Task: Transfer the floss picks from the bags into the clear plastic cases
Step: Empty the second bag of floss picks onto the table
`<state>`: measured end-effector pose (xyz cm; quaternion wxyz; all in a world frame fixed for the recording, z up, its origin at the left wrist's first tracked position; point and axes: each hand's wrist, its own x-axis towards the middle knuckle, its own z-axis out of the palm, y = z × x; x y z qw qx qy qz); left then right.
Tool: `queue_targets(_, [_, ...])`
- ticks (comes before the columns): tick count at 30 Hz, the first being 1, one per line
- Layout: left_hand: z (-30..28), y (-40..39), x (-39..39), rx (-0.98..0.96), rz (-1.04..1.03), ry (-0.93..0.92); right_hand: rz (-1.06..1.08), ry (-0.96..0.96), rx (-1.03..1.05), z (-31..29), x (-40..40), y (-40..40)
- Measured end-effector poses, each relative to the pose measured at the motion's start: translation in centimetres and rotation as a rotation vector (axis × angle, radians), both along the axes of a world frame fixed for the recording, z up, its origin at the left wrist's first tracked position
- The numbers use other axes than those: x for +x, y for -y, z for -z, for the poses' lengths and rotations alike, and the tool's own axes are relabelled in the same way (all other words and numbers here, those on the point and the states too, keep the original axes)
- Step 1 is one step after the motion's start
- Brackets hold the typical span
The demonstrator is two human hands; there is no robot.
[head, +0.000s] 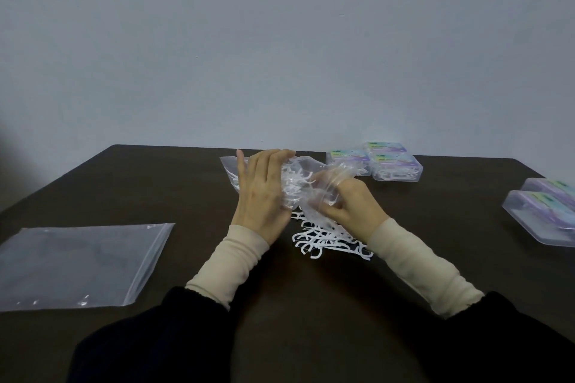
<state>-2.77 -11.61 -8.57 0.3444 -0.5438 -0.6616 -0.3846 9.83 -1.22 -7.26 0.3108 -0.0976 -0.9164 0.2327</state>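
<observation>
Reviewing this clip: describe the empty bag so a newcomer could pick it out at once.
Start at the dark table and look to its near left part, left of the person's left hand. There a clear zip bag lies flat. Unlike the crumpled bag held in both hands over the spilled floss picks, it is smooth, untouched and shows no picks inside.

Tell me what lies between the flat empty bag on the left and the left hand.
Nothing: in the head view, only bare dark table separates the flat bag from the left hand, which grips the bag of floss picks.
</observation>
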Motion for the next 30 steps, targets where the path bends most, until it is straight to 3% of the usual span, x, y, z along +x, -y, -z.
queue_targets(3, [0.2, -0.1, 0.0, -0.016, -0.006, 0.005, -0.079, 0.011, -0.174, -0.4, 0.3, 0.8])
queue_targets(7, [0.2, -0.1, -0.3, -0.019, -0.014, 0.033, -0.130, 0.017, -0.254, -0.5, 0.0, 1.5])
queue_targets(16, [0.0, -0.3, 0.0, 0.035, 0.020, 0.044, 0.053, -0.121, -0.086, 0.2, -0.6, 1.4])
queue_targets(30, [0.0, 0.1, -2.7, -0.008, -0.203, -0.146, 0.128, -0.216, -0.082, -1.4, 0.8, -0.2])
